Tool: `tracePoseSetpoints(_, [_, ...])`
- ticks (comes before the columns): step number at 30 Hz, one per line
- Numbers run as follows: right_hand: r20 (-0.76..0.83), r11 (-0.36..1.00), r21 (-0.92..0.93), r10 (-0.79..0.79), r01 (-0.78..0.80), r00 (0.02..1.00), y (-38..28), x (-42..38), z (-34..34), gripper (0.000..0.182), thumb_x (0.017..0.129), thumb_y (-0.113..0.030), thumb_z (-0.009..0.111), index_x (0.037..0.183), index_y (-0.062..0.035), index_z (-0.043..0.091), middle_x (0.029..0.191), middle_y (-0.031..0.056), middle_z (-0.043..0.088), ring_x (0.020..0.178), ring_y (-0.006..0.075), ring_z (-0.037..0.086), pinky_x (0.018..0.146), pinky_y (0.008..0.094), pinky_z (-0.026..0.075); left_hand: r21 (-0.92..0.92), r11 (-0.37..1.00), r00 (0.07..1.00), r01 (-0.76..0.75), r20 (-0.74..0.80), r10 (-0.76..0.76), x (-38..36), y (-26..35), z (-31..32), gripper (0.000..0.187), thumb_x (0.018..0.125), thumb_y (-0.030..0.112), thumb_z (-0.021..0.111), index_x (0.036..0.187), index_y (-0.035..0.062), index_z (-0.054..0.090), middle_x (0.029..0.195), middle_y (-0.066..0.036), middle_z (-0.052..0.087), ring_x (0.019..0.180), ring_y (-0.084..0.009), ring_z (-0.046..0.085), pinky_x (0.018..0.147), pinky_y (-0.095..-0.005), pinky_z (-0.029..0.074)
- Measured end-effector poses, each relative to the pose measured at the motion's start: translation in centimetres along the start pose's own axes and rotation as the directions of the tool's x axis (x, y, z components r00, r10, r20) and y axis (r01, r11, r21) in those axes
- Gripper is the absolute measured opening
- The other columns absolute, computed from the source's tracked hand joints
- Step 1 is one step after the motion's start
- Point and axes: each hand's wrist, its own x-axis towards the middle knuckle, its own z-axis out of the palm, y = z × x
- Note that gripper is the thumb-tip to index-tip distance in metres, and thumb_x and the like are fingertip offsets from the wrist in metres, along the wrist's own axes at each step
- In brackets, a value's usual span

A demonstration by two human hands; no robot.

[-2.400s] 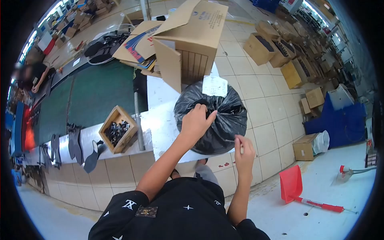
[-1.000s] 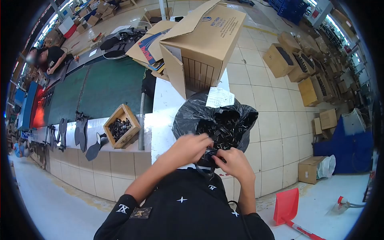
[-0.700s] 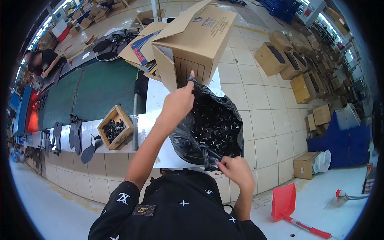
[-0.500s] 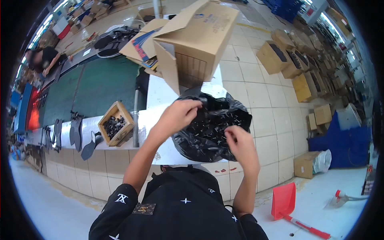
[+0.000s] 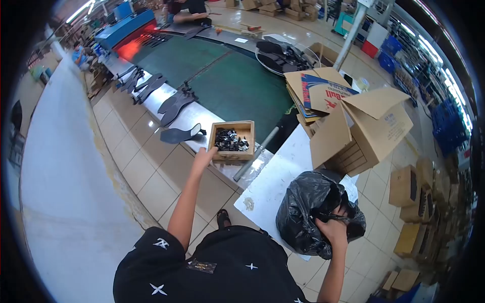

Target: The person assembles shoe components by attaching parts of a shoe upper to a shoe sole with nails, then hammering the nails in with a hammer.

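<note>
My left hand (image 5: 203, 158) is at the near left corner of a small wooden box (image 5: 231, 155), fingers closed on its edge. Small black and silvery pieces (image 5: 232, 140) lie inside the box. On the right, my right hand (image 5: 334, 229) is at the mouth of a black plastic bag (image 5: 300, 214), gripping its crumpled plastic; some fingertips are hidden in the folds. The bag's contents are out of sight. Left of the box, a dark sole-shaped piece (image 5: 177, 135) overhangs the metal edge.
A green conveyor belt (image 5: 227, 96) runs behind the box, with more dark flat parts (image 5: 177, 103) along its metal edge. An open cardboard carton (image 5: 376, 131) stands behind the bag on the white table (image 5: 268, 202). Another person (image 5: 194, 12) is at the belt's far side.
My view has swung left. My left hand has left the bag and reached the wooden box. My right hand stays at the bag, whose mouth is now more bunched up.
</note>
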Motion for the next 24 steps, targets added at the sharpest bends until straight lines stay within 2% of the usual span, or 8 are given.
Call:
tracePoseSetpoints(4, [0.195, 0.984, 0.159, 0.053, -0.085, 0.979, -1.8, 0.4, -3.5, 0.107, 0.065, -0.040, 0.079, 0.149, -0.0002, 0.027, 0.144, 0.0336, 0.036, 0.123, 0.0534, 0.044, 0.106, 0.0539, 0.040, -0.117, 0.949, 0.921, 0.292, 0.300, -0.247, 3.3, -0.7, 0.5, 0.044, 0.078, 0.038, 0.066, 0.099, -0.0009, 0.063, 0.081, -0.010, 0.058, 0.069, -0.0198, 0.055, 0.065, -0.0405, 0.047])
tracePoseSetpoints(7, [0.079, 0.957, 0.287, 0.013, -0.035, 0.997, -2.1, 0.4, -3.0, 0.105, 0.064, -0.037, 0.080, 0.149, -0.0028, 0.028, 0.142, 0.0327, 0.038, 0.122, 0.0541, 0.045, 0.105, 0.0529, 0.042, -0.316, 0.791, 0.812, 0.524, 0.466, -0.352, 4.1, -0.4, 0.6, 0.037, 0.079, 0.036, 0.064, 0.101, 0.0066, 0.061, 0.087, -0.009, 0.059, 0.078, -0.0219, 0.057, 0.069, -0.0434, 0.047])
tracePoseSetpoints(9, [0.099, 0.959, 0.276, 0.046, -0.072, 0.994, -2.1, 0.7, -2.8, 0.101, 0.066, -0.034, 0.079, 0.148, -0.0001, 0.031, 0.144, 0.0302, 0.038, 0.126, 0.0497, 0.045, 0.106, 0.0487, 0.042, -0.457, 0.629, 0.757, 0.629, 0.545, -0.362, 4.1, -0.3, 1.6, 0.035, 0.085, 0.026, 0.060, 0.116, 0.0110, 0.055, 0.110, -0.010, 0.058, 0.108, -0.0263, 0.055, 0.087, -0.0526, 0.050])
tracePoseSetpoints(11, [0.057, 0.954, 0.296, 0.030, -0.045, 0.998, -1.8, 0.6, -2.1, 0.100, 0.066, -0.035, 0.080, 0.148, -0.0045, 0.032, 0.141, 0.0308, 0.040, 0.123, 0.0526, 0.046, 0.104, 0.0512, 0.043, -0.592, 0.491, 0.766, 0.639, 0.545, -0.341, 3.7, -0.3, 2.4, 0.032, 0.087, 0.018, 0.057, 0.118, 0.0108, 0.055, 0.112, -0.010, 0.058, 0.111, -0.0281, 0.056, 0.092, -0.0569, 0.049])
tracePoseSetpoints(14, [-0.030, 0.983, 0.179, 0.056, -0.050, 0.998, -2.0, -0.1, -1.9, 0.086, 0.069, -0.041, 0.076, 0.140, -0.0030, 0.045, 0.126, 0.0298, 0.053, 0.105, 0.0482, 0.060, 0.091, 0.0521, 0.052, -0.670, 0.518, 0.842, 0.532, 0.482, -0.241, 1.4, 1.2, 2.0, 0.029, 0.087, 0.016, 0.056, 0.114, 0.0056, 0.054, 0.106, -0.011, 0.059, 0.105, -0.0270, 0.060, 0.088, -0.0520, 0.052])
tracePoseSetpoints(17, [0.014, 0.974, 0.177, 0.138, -0.138, 0.990, -2.4, -0.4, -3.4, 0.070, 0.069, -0.040, 0.075, 0.124, -0.0004, 0.055, 0.116, 0.0286, 0.060, 0.093, 0.0468, 0.065, 0.085, 0.0493, 0.054, -0.572, 0.734, 0.892, 0.366, 0.442, -0.099, -0.9, 2.1, -0.5, 0.021, 0.086, 0.017, 0.057, 0.102, 0.0027, 0.056, 0.095, -0.009, 0.059, 0.089, -0.0231, 0.062, 0.080, -0.0450, 0.054])
tracePoseSetpoints(21, [0.039, 0.938, 0.314, 0.141, -0.146, 0.989, -1.2, -0.6, -5.4, 0.047, 0.074, -0.031, 0.072, 0.106, 0.0014, 0.058, 0.099, 0.0205, 0.065, 0.080, 0.0352, 0.068, 0.075, 0.0413, 0.054, -0.577, 0.783, 0.907, 0.233, 0.419, 0.039, -6.5, 6.1, -2.8, 0.014, 0.085, 0.016, 0.057, 0.089, 0.0027, 0.056, 0.086, -0.006, 0.057, 0.077, -0.0190, 0.060, 0.072, -0.0408, 0.054])
tracePoseSetpoints(24, [0.157, 0.572, 0.771, 0.256, -0.281, 0.954, 1.6, -0.2, -4.2, 0.031, 0.081, -0.022, 0.067, 0.101, 0.0001, 0.059, 0.084, 0.0082, 0.062, 0.074, 0.0188, 0.062, 0.069, 0.0327, 0.051, -0.628, 0.679, 0.837, 0.380, 0.547, 0.037, -10.5, 8.4, -2.4, 0.013, 0.085, 0.014, 0.057, 0.090, 0.0026, 0.057, 0.087, -0.005, 0.057, 0.079, -0.0179, 0.060, 0.073, -0.0402, 0.053])
